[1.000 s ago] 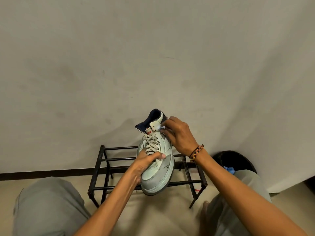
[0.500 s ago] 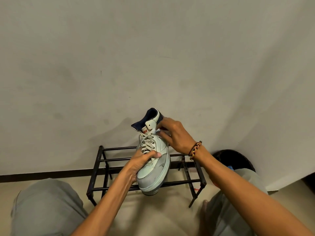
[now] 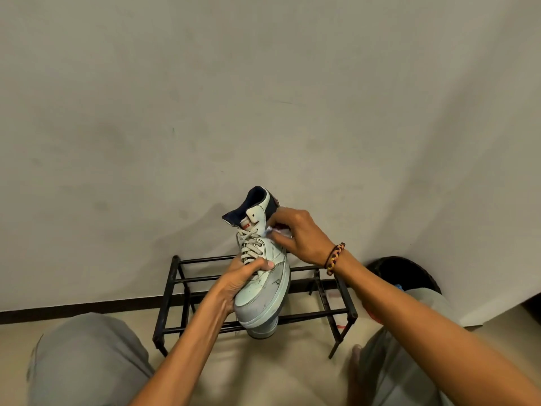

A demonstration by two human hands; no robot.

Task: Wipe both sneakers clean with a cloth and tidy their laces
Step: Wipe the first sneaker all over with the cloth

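A pale high-top sneaker (image 3: 265, 291) with a dark blue lining and grey toe cap is held up in front of me, toe toward me. My left hand (image 3: 244, 276) grips it across the forefoot, thumb lying just below the laces (image 3: 249, 244). My right hand (image 3: 298, 234) pinches a small white cloth (image 3: 273, 231) and presses it against the sneaker's right side near the ankle. Only a bit of the cloth shows under the fingers. No second sneaker is in view.
A black metal shoe rack (image 3: 319, 288) stands on the floor against the plain wall, under the sneaker. A dark round bin (image 3: 409, 273) sits at the right behind my knee. My knees in grey shorts frame the lower corners.
The sneaker has been lifted a little and tilted more upright. My right hand has slid with the cloth along the sneaker's right side near the collar; the left grip is unchanged.
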